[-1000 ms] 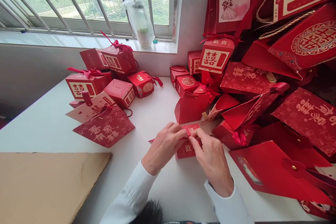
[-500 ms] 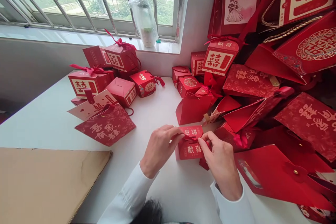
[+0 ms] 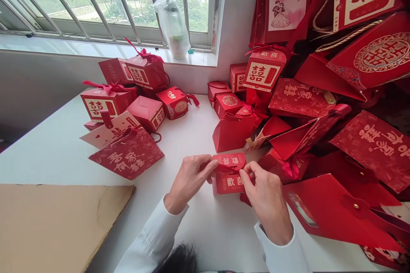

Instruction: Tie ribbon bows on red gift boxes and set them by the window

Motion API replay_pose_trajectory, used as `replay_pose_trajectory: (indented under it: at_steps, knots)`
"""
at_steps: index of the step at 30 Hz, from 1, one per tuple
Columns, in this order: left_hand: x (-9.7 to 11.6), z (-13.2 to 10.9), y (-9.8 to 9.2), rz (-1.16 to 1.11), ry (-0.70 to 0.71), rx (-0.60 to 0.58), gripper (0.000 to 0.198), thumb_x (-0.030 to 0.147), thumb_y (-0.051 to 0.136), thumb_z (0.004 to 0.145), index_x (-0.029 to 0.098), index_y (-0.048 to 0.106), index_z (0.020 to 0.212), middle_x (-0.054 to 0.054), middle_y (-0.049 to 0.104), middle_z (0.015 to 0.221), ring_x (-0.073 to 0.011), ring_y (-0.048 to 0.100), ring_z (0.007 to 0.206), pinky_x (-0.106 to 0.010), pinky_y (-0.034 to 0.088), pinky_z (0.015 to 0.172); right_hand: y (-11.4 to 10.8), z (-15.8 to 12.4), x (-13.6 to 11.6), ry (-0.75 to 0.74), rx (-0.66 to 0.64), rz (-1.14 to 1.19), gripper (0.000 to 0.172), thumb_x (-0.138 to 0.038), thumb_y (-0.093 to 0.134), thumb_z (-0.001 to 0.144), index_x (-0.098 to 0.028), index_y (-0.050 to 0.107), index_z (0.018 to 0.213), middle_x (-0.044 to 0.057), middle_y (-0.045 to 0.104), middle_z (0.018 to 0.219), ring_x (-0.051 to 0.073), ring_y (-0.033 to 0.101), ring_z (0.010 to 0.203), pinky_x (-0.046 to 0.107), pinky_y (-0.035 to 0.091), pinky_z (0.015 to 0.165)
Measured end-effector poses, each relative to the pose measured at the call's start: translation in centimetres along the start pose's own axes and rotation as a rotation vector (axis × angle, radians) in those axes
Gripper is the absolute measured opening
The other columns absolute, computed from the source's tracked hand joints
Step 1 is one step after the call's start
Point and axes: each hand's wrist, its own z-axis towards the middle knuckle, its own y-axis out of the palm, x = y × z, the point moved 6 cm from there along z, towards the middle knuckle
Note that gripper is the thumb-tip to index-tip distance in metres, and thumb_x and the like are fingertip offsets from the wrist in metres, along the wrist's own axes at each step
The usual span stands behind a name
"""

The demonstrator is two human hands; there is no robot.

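A small red gift box (image 3: pixel 226 187) with gold Chinese characters stands on the white table in front of me. Across its top runs a thin red ribbon (image 3: pixel 229 169). My left hand (image 3: pixel 190 181) is at the box's left side, thumb and forefinger pinched on the ribbon. On the other side, my right hand (image 3: pixel 268 198) pinches the ribbon near the box's right edge, covering part of the printed characters. A loose red ribbon end (image 3: pixel 245 199) hangs under my right hand. The fingertips of both hands partly hide the ribbon.
Red boxes and bags (image 3: pixel 128 153) stand in a group at left. A large heap of red gift bags (image 3: pixel 368 149) crowds the right, close to my right hand. Brown cardboard (image 3: pixel 60 222) lies at front left. A bagged cup (image 3: pixel 177 36) stands on the windowsill (image 3: pixel 205 58).
My left hand has drawn slightly left, away from the box, and more of the ribbon shows stretched across the top. The whole view has shifted a little.
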Motion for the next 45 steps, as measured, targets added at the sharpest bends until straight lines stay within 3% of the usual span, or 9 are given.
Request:
replay_pose_trajectory:
  at_steps: [6,14,20,25,29,33,37,41,45]
  knots:
    - [0.9,0.2,0.5,0.061,0.062,-0.023,0.020,0.032,0.058,0.084,0.017,0.061,0.072,0.004,0.060,0.058,-0.0088,0.052,0.052,-0.019,0.037,0.053,0.0,0.1,0.1,0.000,-0.027,0.056,0.018,-0.031,0.044,0.088,-0.022,0.050,0.073,-0.001,0.059,0.057,0.015,0.054,0.051,0.024,0.031,0.052]
    - [1.4,0.6,0.6,0.154,0.160,-0.066,0.017,0.017,0.055,0.084,0.017,0.062,0.069,0.005,0.055,0.053,-0.0070,0.049,0.047,-0.018,0.038,0.051,0.0,0.0,0.4,0.015,-0.037,0.116,0.021,-0.032,0.044,0.089,-0.023,0.050,0.072,-0.002,0.056,0.055,0.014,0.052,0.050,0.023,0.030,0.048]
    - [2.5,0.4,0.5,0.366,0.334,-0.107,0.018,0.016,0.052,0.087,0.018,0.061,0.073,0.002,0.062,0.069,-0.0100,0.054,0.058,-0.021,0.038,0.056,-0.4,-0.2,0.1,0.004,-0.028,0.093,0.020,-0.032,0.042,0.091,-0.023,0.050,0.075,-0.003,0.052,0.050,0.014,0.051,0.045,0.023,0.028,0.045]
    - [2.9,0.0,0.4,0.636,0.462,0.018,0.024,0.016,0.041,0.092,0.019,0.057,0.075,0.001,0.059,0.071,-0.0116,0.051,0.057,-0.025,0.037,0.058,-0.5,-0.3,-0.1,-0.025,-0.020,0.104,0.020,-0.031,0.044,0.091,-0.022,0.051,0.075,-0.004,0.054,0.051,0.013,0.052,0.045,0.023,0.031,0.047]
    - [1.9,-0.2,0.6,0.644,0.605,0.088,0.026,0.013,0.036,0.093,0.019,0.057,0.078,0.000,0.060,0.074,-0.0116,0.050,0.060,-0.024,0.039,0.062,-0.3,-0.4,0.2,-0.029,-0.026,0.083,0.020,-0.031,0.043,0.091,-0.022,0.052,0.075,-0.002,0.059,0.057,0.014,0.053,0.048,0.024,0.032,0.048]
    - [0.4,-0.2,-0.1,0.501,0.572,0.159,0.027,0.006,0.037,0.088,0.020,0.058,0.078,-0.001,0.063,0.080,-0.0110,0.053,0.066,-0.022,0.041,0.063,-0.2,-0.5,0.3,-0.048,-0.044,0.137,0.025,-0.035,0.039,0.092,-0.023,0.055,0.077,0.000,0.060,0.059,0.014,0.053,0.047,0.024,0.031,0.043]
    - [0.1,-0.2,-0.4,0.435,0.451,0.084,0.022,0.007,0.041,0.085,0.019,0.057,0.078,0.000,0.060,0.077,-0.0096,0.051,0.061,-0.020,0.039,0.056,-0.3,-0.5,0.2,-0.060,-0.019,0.153,0.030,-0.038,0.037,0.093,-0.023,0.055,0.074,0.000,0.059,0.055,0.014,0.050,0.043,0.024,0.032,0.042]
    - [0.9,-0.5,0.2,0.522,0.396,-0.015,0.005,0.023,0.052,0.089,0.020,0.055,0.091,0.001,0.061,0.082,-0.0105,0.053,0.060,-0.022,0.040,0.057,-0.2,-0.5,0.2,-0.046,-0.030,0.135,0.022,-0.031,0.042,0.091,-0.022,0.054,0.075,-0.001,0.060,0.059,0.014,0.053,0.049,0.022,0.033,0.044]
    - [1.6,-0.7,0.7,0.728,0.356,0.041,0.016,0.025,0.045,0.094,0.020,0.055,0.083,0.001,0.062,0.073,-0.0124,0.054,0.056,-0.024,0.036,0.056,0.0,-0.6,0.5,-0.003,-0.075,0.151,0.017,-0.030,0.044,0.090,-0.023,0.054,0.077,-0.002,0.058,0.056,0.013,0.052,0.047,0.022,0.034,0.045]
